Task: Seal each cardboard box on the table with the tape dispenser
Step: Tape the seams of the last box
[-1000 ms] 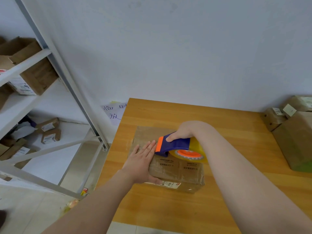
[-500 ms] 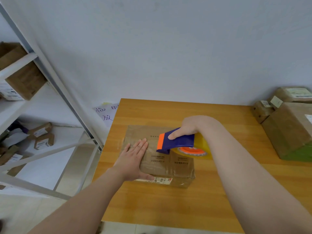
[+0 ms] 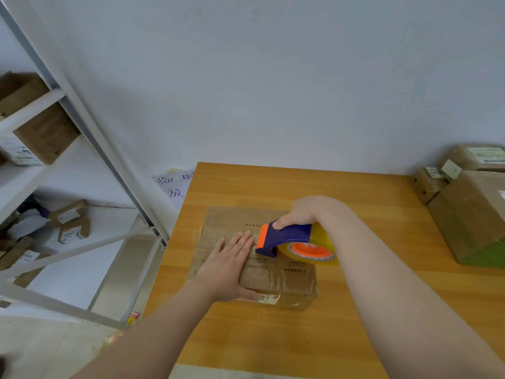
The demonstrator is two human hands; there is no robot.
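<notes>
A flat brown cardboard box lies on the wooden table, with shiny tape over its near part and a label on its front face. My left hand lies flat on the box's left side, fingers straight, thumb over the front edge. My right hand grips the blue and orange tape dispenser from above. Its clear yellowish tape roll with an orange core sits over the middle of the box top.
Several taped cardboard boxes stand at the table's right edge against the wall. A white metal shelf with small parcels stands to the left. A handwritten paper hangs on the wall behind the table's left corner.
My right hand and the dispenser have shifted slightly right along the box top. My left hand stays flat on the box. The camera has turned a little.
</notes>
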